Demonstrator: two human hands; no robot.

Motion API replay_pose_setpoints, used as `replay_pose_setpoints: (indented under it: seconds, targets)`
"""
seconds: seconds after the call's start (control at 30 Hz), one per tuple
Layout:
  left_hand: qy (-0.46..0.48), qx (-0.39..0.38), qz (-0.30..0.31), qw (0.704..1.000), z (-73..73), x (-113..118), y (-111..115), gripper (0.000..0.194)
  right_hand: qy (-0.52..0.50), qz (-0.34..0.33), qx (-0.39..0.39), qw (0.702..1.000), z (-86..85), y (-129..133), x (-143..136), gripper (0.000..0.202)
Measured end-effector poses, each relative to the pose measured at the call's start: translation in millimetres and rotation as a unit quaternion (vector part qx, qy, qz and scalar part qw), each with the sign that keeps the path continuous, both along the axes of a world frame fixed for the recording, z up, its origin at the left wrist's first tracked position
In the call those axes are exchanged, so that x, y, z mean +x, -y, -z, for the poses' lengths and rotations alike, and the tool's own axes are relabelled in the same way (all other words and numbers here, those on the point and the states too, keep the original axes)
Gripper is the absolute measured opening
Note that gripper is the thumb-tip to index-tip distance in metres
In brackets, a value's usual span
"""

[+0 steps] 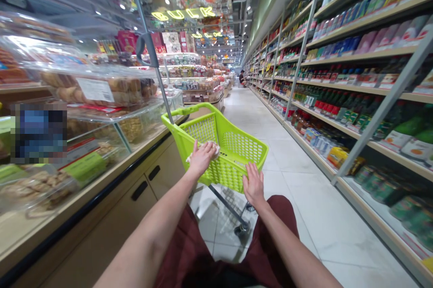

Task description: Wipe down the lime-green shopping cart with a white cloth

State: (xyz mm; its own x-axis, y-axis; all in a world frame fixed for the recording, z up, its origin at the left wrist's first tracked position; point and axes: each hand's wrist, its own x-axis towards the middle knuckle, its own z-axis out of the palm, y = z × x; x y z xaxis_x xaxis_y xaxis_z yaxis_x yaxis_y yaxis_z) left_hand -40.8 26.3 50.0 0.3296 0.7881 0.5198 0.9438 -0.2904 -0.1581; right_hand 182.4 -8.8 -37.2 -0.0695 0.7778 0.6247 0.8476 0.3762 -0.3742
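Note:
A lime-green shopping cart (pixel 243 141) with a perforated plastic basket stands on the floor in front of my knees. My left hand (pixel 202 157) presses a crumpled white cloth (pixel 215 149) onto the basket's near rim. Part of the cloth is hidden under the palm. At the basket's near right corner, my right hand (pixel 254 184) holds the rim, fingers laid over the edge and thumb on the outside. A grey metal pole (pixel 140 4) with a grey hook rises from the cart's left corner. One caster wheel (pixel 241 229) shows between my legs.
To the left runs a display counter (pixel 158 144) stacked with clear boxes of baked goods. On the right, tall shelves (pixel 338 83) hold bottles, cans and packets. A tiled aisle (pixel 237 103) stretches between them, with a crouching person (pixel 242 79) far down it.

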Motion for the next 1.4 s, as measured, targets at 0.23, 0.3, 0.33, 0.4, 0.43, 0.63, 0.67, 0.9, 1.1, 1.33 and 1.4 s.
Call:
replay_pose_setpoints:
  seconds: [0.23, 0.3, 0.33, 0.4, 0.43, 0.63, 0.67, 0.9, 1.1, 1.33, 1.4]
  targets:
    - [0.007, -0.034, 0.096, 0.995, 31.1, 73.2, 6.4, 0.039, 0.004, 0.001, 0.009, 1.0, 3.2, -0.5, 6.7, 0.04]
    - [0.06, -0.04, 0.064, 0.995, 33.2, 79.4, 5.0, 0.043, -0.002, 0.007, 0.011, 1.0, 3.9, -0.9, 10.6, 0.04]
    - [0.082, -0.044, 0.046, 0.995, 33.0, 78.6, 4.4, 0.045, -0.004, 0.008, 0.01, 1.0, 4.1, -1.0, 11.9, 0.04]
    - [0.1, -0.055, 0.031, 0.993, 31.8, 72.2, 3.6, 0.048, -0.007, 0.008, 0.008, 1.0, 4.2, -0.6, 13.0, 0.039]
    - [0.097, -0.062, 0.032, 0.993, 31.1, 68.0, 3.2, 0.051, -0.008, 0.008, 0.007, 1.0, 4.2, -0.3, 13.0, 0.04]
    - [0.114, -0.074, -0.003, 0.991, 25.8, 59.9, -8.3, 0.048, -0.004, 0.005, 0.01, 1.0, -0.1, -1.4, 14.8, 0.04]
    - [0.112, -0.069, -0.001, 0.991, 24.8, 64.2, -10.2, 0.043, -0.003, 0.006, 0.013, 1.0, -1.6, -2.0, 15.2, 0.04]
    - [0.017, -0.044, 0.152, 0.987, 23.7, 105.4, 0.7, 0.034, -0.003, 0.0, 0.011, 1.0, -10.8, -3.1, 12.5, 0.041]
    - [0.029, -0.022, 0.058, 0.998, 16.0, 65.4, -6.2, 0.036, -0.014, 0.015, 0.022, 1.0, -11.1, -3.3, 16.4, 0.042]
    - [0.026, -0.024, 0.089, 0.995, 17.9, 78.4, -0.3, 0.032, -0.002, 0.014, 0.017, 1.0, -9.6, -5.9, 12.9, 0.043]
    - [0.0, -0.029, 0.138, 0.99, 19.3, 91.7, 3.1, 0.032, 0.009, 0.014, 0.015, 1.0, -8.2, -5.3, 13.0, 0.044]
